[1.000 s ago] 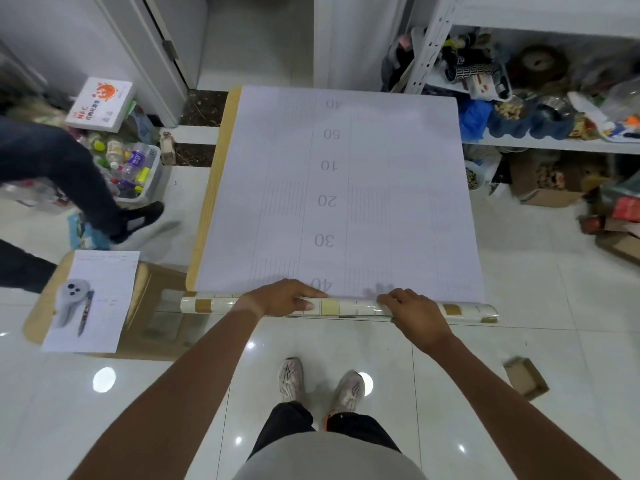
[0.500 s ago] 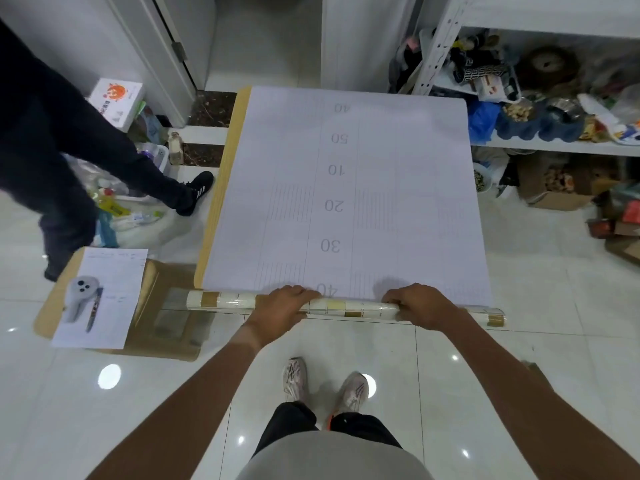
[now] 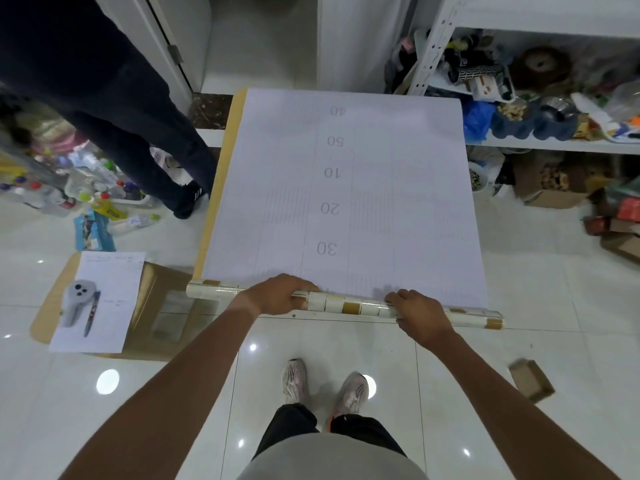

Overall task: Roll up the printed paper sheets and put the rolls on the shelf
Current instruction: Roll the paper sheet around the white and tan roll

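From above, we see a large printed paper sheet (image 3: 346, 188) lying flat on a wooden table (image 3: 221, 174), with upside-down numbers running down its centre. At its near edge the sheet is already wound into a slim roll (image 3: 346, 304) with a tile-patterned outside, spanning the table's width and overhanging on both sides. Our left hand (image 3: 277, 294) grasps the roll left of centre, fingers curled over its top; our right hand (image 3: 420, 313) grips it right of centre in the same way. To roll well, we judge both hands should turn together and push away evenly, keeping the roll square to the sheet's sides and tight, so it does not cone. A metal shelf (image 3: 554, 145), crowded with clutter, stands at far right, well apart from the roll.
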